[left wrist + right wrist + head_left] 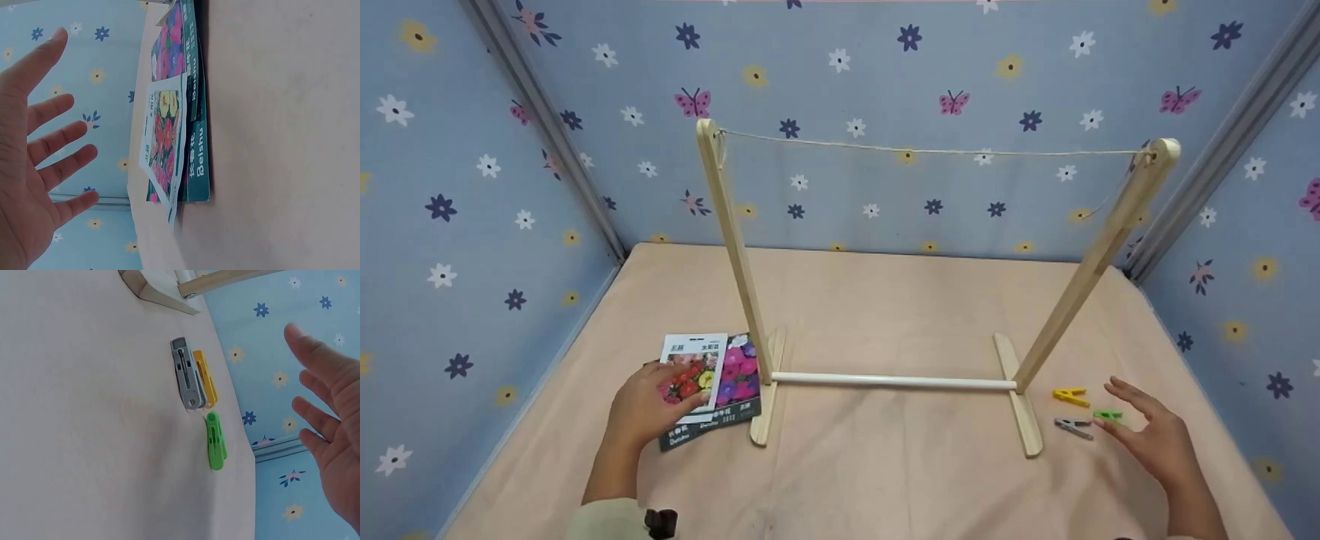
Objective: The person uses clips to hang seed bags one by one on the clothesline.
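Note:
My left hand (641, 405) hovers over a small pile of flower seed packets at the left, fingers spread and holding nothing. On top lies a white packet (169, 129) with red and yellow flowers. Packets with dark green bands (197, 163) lie beneath it, one showing pink and purple flowers (741, 369). At the right, my right hand (1159, 439) is held above three clothespins, its fingers apart and nothing in them. These are a yellow clothespin (206, 379), a grey clothespin (188, 374) and a green clothespin (215, 440), all lying on the cloth.
Between the hands stands a wooden frame with a left post (739, 262), a right post (1095, 262) and a white bottom rod (892, 381). A thin string (930, 151) joins the post tops. Flower-patterned walls (870, 75) surround the cloth-covered surface (885, 315).

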Demonstrator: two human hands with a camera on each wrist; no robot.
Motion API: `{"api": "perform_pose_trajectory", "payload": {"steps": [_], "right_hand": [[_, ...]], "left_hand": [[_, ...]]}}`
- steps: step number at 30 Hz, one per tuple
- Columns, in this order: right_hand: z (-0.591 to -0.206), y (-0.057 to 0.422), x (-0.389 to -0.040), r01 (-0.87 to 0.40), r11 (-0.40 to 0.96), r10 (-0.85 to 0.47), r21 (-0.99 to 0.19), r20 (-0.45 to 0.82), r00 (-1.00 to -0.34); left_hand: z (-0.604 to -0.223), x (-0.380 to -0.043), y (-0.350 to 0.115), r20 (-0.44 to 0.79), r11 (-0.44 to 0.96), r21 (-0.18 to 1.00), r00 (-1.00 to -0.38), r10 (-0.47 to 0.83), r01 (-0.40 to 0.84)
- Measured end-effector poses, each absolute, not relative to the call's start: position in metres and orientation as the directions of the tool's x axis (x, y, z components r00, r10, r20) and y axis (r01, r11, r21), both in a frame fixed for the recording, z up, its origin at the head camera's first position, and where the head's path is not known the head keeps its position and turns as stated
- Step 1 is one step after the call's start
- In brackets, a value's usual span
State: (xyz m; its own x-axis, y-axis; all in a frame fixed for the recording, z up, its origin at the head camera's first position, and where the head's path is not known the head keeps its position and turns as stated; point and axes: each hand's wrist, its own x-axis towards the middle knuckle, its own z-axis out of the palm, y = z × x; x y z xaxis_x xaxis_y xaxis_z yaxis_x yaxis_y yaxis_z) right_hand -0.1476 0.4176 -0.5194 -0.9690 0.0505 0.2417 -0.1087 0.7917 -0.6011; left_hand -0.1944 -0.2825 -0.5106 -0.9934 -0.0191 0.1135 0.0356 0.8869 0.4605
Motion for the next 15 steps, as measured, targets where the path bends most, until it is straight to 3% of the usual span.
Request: {"api": "perform_pose_trajectory", "payload": {"steps": [9,15], "right_hand": [[-0.534,0.431,-0.144,0.001,0.587,0.208,-0.81,0.149,-0.967],[-0.54,0.437,-0.143,0.051,0.511,0.272,-0.858,0.105,-0.957]], "left_hand": [[-0.511,-0.193,-0.295,0.012,0.804,0.593,-0.998,-0.067,-0.046],[-0.515,-0.192,-0.303,-0.018,0.708,0.701,-0.995,-0.102,-0.085]]}}
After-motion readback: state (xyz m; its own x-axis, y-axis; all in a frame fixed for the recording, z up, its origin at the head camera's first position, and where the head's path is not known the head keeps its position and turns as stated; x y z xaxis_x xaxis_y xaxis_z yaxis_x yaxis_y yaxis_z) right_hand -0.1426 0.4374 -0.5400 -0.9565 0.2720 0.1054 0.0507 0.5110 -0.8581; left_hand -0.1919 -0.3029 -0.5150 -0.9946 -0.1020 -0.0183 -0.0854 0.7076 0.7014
